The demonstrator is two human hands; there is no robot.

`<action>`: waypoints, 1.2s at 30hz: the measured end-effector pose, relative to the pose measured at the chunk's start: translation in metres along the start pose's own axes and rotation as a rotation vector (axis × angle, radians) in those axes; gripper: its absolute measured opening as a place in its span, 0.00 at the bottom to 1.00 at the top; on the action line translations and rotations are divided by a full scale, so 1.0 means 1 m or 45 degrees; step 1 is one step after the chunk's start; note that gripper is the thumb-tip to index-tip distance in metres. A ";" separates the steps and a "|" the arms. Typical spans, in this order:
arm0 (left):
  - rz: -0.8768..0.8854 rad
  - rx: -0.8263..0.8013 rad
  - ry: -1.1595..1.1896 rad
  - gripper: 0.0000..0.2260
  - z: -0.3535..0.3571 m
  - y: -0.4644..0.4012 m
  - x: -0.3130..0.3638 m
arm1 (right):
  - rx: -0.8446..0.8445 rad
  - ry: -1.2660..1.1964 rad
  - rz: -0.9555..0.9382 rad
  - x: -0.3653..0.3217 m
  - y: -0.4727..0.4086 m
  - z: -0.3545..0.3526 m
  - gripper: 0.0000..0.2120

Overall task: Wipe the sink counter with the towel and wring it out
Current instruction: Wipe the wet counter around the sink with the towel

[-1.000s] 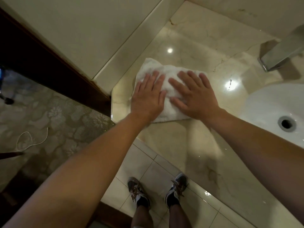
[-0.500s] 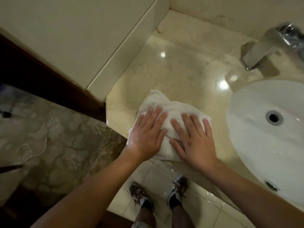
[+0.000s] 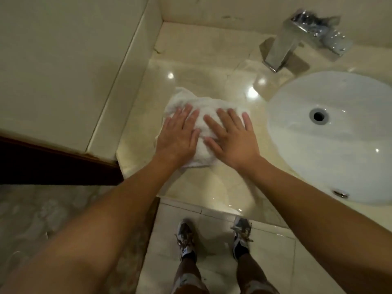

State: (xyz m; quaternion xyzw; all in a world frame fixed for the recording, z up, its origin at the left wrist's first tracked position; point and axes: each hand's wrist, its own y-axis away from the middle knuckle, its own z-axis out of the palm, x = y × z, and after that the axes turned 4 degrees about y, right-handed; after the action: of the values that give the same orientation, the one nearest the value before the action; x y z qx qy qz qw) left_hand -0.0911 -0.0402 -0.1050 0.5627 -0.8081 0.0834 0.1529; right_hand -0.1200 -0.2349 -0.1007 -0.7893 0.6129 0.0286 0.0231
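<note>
White towel (image 3: pixel 209 107), folded into a thick, rumpled pad, terry nap visible, edges uneven, one far-left corner poking out past the rest. Lying flat on the glossy cream marble bench (image 3: pixel 197 66), left of the sink basin (image 3: pixel 331 145) and apart from it, roughly midway between the near edge and the far wall. No brand, label or readable writing anywhere on the cloth or around it.

Left hand (image 3: pixel 177 137) palm down on the left half of the towel, fingers (image 3: pixel 183 115) straight and lying close together, thumb alongside. Right hand (image 3: pixel 232 139) palm down on the right half, fingers (image 3: pixel 233 119) straight and slightly spread, thumb angled toward the left hand. Both pressing flat, neither curled round the cloth. Hands just beside each other, nearly touching at the thumbs.

White oval basin set into the bench at right, round drain (image 3: pixel 318 116) in its middle, small overflow fitting near its near rim. Chrome square-bodied faucet (image 3: pixel 297 39) standing far of the basin, blurred at the top. Bright ceiling-light reflections on the wet-looking stone. Pale wall panel at left, dark wooden trim (image 3: pixel 57 164) below it. Tiled floor (image 3: pixel 212 240) near, with two laced sneakers (image 3: pixel 185 238) and bare lower legs.
</note>
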 end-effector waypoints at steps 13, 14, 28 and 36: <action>0.263 -0.184 -0.121 0.25 -0.009 0.091 0.011 | 0.187 -0.012 0.308 -0.074 0.113 0.007 0.26; 0.252 -0.178 -0.135 0.25 -0.008 0.090 0.013 | 0.193 -0.020 0.305 -0.071 0.113 0.008 0.26; 0.403 -0.339 -0.047 0.27 0.012 0.072 0.082 | 0.163 0.039 0.577 -0.023 0.154 0.000 0.27; 0.332 -0.163 -0.046 0.25 0.009 0.076 0.027 | 0.218 0.007 0.503 -0.063 0.112 0.006 0.29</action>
State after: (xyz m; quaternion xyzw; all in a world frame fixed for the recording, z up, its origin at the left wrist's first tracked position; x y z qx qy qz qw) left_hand -0.1720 -0.0397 -0.1013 0.4434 -0.8807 0.0405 0.1618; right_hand -0.2446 -0.2013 -0.1017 -0.6492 0.7558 -0.0217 0.0825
